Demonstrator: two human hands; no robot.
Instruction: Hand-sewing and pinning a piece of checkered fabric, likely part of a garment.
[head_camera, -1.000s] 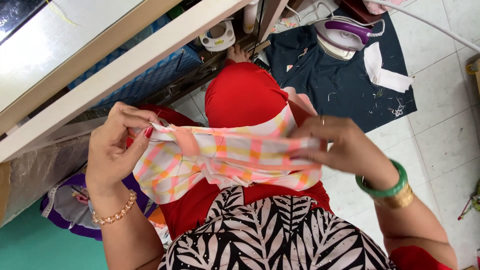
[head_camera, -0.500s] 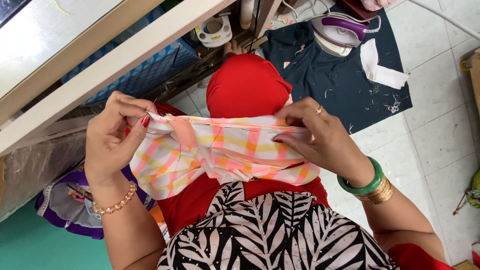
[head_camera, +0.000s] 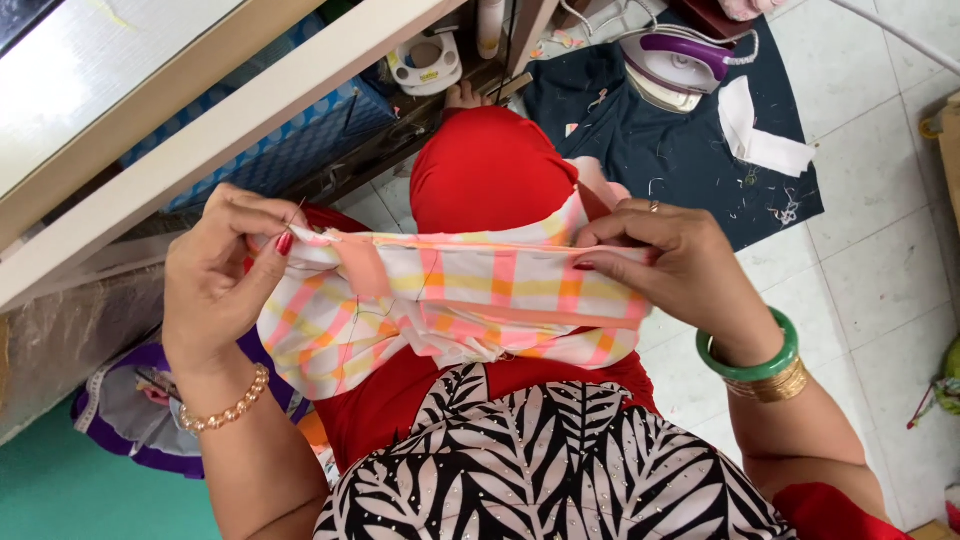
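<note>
Checked pink, orange and yellow cloth stretched above the lap between both hands: left hand fingers pinched shut on its left edge, right hand fingers pinched on its right edge. Farther right, a purple steam iron rests on a dark mat.

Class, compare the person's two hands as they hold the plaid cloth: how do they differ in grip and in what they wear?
The left hand pinches the plaid cloth at its top corner with thumb and fingertips; the right hand curls its fingers over the cloth's upper edge. The left wrist wears a bead bracelet; the right wears a green bangle with gold ones. Both hold the cloth stretched between them.
</note>
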